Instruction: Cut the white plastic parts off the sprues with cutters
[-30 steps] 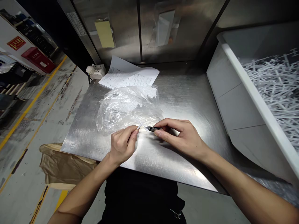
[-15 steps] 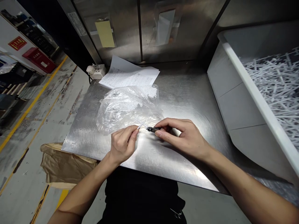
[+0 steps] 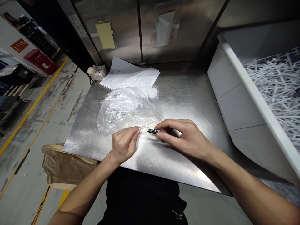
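Observation:
My left hand (image 3: 125,144) is closed, thumb and forefinger pinching a thin white plastic piece (image 3: 142,127) with slim branches. Between the thumb and fingers of my right hand (image 3: 179,133) is a small dark metal nail clipper (image 3: 153,131). Its jaws point left, at the white piece; whether they touch it I cannot tell. Both hands are above the front part of the metal table (image 3: 187,93). Just behind them lies a crumpled clear plastic bag (image 3: 126,106) with small white bits in it.
Right of my arm stands a large white bin (image 3: 255,103) heaped with thin white plastic sticks (image 3: 276,84). Printed papers (image 3: 131,75) and a power socket (image 3: 97,72) are at the back left. An open brown paper bag (image 3: 67,167) is below the table's left front edge.
The nail clipper has tilted slightly in my right hand, and the white plastic piece has shifted a little at its jaws. Both hands stay in nearly the same place.

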`<state>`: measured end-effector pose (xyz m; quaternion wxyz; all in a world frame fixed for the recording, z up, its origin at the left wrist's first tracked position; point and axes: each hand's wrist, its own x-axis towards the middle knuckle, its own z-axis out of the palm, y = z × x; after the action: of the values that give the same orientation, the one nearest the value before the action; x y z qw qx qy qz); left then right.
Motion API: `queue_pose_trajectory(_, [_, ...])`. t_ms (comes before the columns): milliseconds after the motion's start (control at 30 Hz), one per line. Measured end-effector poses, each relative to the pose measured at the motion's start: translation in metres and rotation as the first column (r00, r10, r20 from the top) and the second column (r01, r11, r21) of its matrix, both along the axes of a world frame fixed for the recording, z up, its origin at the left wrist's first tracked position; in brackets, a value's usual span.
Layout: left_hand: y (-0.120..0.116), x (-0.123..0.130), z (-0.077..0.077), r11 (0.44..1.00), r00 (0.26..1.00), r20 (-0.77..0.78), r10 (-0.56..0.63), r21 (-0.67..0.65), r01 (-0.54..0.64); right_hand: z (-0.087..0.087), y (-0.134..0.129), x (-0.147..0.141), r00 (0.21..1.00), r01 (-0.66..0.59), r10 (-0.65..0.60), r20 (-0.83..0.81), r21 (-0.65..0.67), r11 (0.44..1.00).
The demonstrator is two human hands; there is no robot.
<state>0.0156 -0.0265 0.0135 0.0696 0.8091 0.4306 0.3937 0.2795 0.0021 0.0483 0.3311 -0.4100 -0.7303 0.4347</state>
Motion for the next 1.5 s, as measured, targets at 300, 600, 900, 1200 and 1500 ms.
queue_pose_trajectory(300, [0.0, 0.0, -0.002, 0.998, 0.999, 0.009, 0.053, -0.039, -0.053, -0.012, -0.003, -0.009, 0.993, 0.08, -0.091, -0.069, -0.143, 0.986])
queue_pose_trajectory(600, [0.0, 0.001, 0.001, 0.966, 0.995, 0.03, 0.097, -0.244, -0.087, -0.017, -0.005, -0.018, 0.98, 0.15, -0.174, -0.098, -0.213, 0.965])
queue_pose_trajectory(900, [-0.001, 0.002, 0.003, 0.999, 0.996, 0.093, 0.011, -0.047, -0.007, -0.02, 0.001, -0.011, 0.962, 0.233, -0.242, -0.129, -0.082, 0.969])
queue_pose_trajectory(1200, [-0.02, -0.011, 0.003, 0.997, 0.962, 0.273, 0.009, 0.068, -0.028, -0.022, -0.003, -0.012, 0.945, 0.319, -0.304, -0.121, 0.139, 0.937])
queue_pose_trajectory(1500, [-0.089, -0.104, -0.002, 0.865, 0.856, 0.243, 0.457, 0.106, -0.491, -0.029, -0.007, -0.011, 0.963, 0.266, -0.265, -0.042, 0.287, 0.92])
